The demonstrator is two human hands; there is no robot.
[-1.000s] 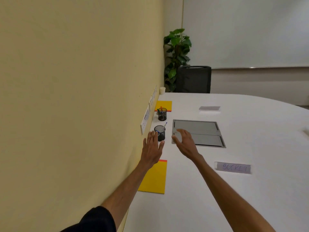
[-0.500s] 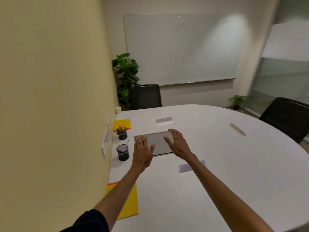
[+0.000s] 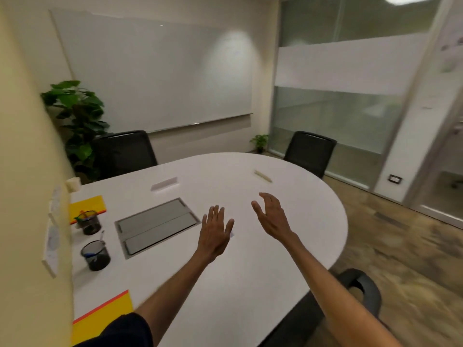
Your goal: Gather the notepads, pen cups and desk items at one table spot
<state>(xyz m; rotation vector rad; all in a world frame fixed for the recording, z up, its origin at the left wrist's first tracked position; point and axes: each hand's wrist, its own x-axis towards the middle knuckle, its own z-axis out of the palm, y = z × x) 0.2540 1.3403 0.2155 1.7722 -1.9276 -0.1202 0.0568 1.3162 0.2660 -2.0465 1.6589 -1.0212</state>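
Hands (image 3: 215,236) (image 3: 271,219) hovering empty, fingers spread, right of floor box (image 3: 156,226); risking toppling nearer pen cup (image 3: 96,255) reaching back.

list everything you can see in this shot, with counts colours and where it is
notepad: 2, yellow with an orange edge, one far left by the wall, one at the near left table edge
pen cup: 2, black mesh, left side by the wall, far one holding coloured pens, near one holding a pen
name card: 2 clear, pale, one far centre, one far right; something pale peeks from under the left hand
hatch: 1, grey, set into the table left of centre
table: 1, white, rounded
chair: 3, black, two at the far side, one near right
plant: 2, green, big one far left, small one by the glass
whiteboard: 1, white, far wall
left hand: open, over the table centre
right hand: open, beside it
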